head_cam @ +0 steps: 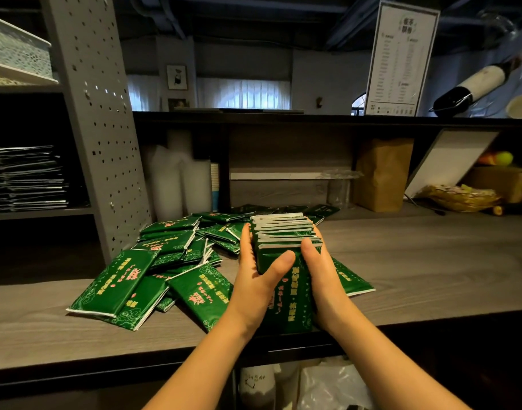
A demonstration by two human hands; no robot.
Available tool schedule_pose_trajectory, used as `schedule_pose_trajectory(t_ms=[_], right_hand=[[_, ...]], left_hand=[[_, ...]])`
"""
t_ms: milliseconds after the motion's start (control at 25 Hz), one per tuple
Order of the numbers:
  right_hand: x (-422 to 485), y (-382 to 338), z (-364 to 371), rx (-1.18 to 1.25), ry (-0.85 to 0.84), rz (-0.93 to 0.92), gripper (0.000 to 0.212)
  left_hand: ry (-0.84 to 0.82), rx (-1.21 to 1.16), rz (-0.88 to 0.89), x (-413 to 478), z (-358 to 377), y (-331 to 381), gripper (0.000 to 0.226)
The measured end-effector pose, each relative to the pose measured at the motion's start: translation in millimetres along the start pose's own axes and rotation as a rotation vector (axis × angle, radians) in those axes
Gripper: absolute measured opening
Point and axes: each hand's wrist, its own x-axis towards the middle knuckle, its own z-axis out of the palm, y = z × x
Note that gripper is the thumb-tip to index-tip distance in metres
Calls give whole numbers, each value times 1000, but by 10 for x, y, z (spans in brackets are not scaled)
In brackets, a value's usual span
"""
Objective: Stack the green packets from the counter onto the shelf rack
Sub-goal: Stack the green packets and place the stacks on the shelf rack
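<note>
A bundle of several green packets (283, 241) stands on edge on the wooden counter (431, 261), squeezed between both hands. My left hand (254, 279) grips its left side with the thumb across the front packet. My right hand (319, 267) grips the right side, thumb on the front too. A loose heap of green packets (165, 261) lies on the counter to the left. On the grey shelf rack (97, 143) at the far left, a stack of packets (26, 179) fills one shelf.
White plastic cups (180, 179) and a brown paper bag (384, 173) stand at the back of the counter. A gold basket (461, 198) and cardboard box sit at the right. A menu sign (399, 60) and a wine bottle (476, 84) are on the upper ledge.
</note>
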Motion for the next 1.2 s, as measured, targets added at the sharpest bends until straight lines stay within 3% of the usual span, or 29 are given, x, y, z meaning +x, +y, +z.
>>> schedule_pose_trajectory(t_ms=[280,360,520,600,760,920,1200], right_hand=[[39,-62,82,-6,54,-35,83],[85,-116,131,-11,64,-57,81],[210,-293,234,15,64,-81,65],[275,-374,319,11,22,-51,64],[339,-511,527,-49,-123,71,82],[351,-543,650,-168,-375,-7,70],[500,-670,1231,-10,-345,-40,64]], left_hand=[[162,125,5,32,28,-39,83],[195,142,19,45,27,1,86],[100,223,92,92,-94,159,83],[74,280,101,89,-179,296,80],[117,299,81,88,-379,651,75],[209,272,54,70,-570,1002,57],[252,314,25,-26,-920,1429,79]])
